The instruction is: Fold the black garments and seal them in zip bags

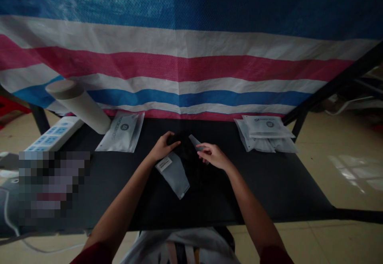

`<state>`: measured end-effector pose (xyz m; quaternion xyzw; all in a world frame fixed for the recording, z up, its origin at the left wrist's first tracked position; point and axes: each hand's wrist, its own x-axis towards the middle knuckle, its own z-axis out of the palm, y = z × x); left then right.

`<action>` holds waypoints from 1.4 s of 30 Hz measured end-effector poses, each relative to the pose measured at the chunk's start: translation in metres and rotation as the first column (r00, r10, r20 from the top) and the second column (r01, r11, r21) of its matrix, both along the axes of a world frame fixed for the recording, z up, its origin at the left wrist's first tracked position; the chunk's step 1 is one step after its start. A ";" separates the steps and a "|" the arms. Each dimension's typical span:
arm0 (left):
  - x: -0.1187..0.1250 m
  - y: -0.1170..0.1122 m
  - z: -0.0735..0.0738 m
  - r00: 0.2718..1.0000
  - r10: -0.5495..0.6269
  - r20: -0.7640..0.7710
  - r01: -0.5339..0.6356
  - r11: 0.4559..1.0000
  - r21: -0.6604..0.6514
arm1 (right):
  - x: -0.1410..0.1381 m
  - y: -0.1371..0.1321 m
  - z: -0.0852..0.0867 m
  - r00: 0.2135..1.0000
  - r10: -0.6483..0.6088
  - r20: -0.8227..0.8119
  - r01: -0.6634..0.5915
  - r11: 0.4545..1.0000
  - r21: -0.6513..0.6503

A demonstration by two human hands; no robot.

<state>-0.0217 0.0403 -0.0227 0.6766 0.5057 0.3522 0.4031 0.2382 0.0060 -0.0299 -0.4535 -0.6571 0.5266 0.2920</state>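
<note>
A dark, soft-looking black item (187,148) lies on the black surface between my hands; its exact kind is hard to make out in the dim light. My left hand (163,148) is closed on its left edge, thumb across the top. Just below that hand lies a frosted plastic bag (176,176) with a small white printed label (164,163). My right hand (213,156) has bent fingers closed at a pale translucent strip (195,141) along the item's right side. Whether strip and bag are one piece, I cannot tell.
A packed frosted bag (122,134) lies at back left beside a tilted white bottle (79,106) and a power strip (52,138). Several similar bags (265,130) are stacked back right. A striped sheet (179,68) hangs behind; a white cable (12,220) trails left.
</note>
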 end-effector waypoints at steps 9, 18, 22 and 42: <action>0.028 -0.019 0.012 0.769 0.125 0.627 0.149 0.919 -0.366 | 0.003 0.000 0.005 0.988 0.055 0.143 -0.082 0.979 0.186; 0.047 -0.023 -0.004 0.718 0.209 0.664 0.123 0.901 -0.416 | 0.004 0.011 -0.003 0.997 -0.025 0.069 0.005 0.963 0.270; 0.053 -0.021 -0.010 0.767 0.158 0.622 0.036 0.957 -0.287 | -0.008 0.006 -0.008 0.998 -0.020 -0.066 0.029 0.991 0.134; 0.044 -0.019 -0.009 0.856 -0.177 0.486 0.135 0.983 0.121 | -0.018 -0.003 -0.012 0.935 -0.160 -0.317 0.038 0.933 -0.358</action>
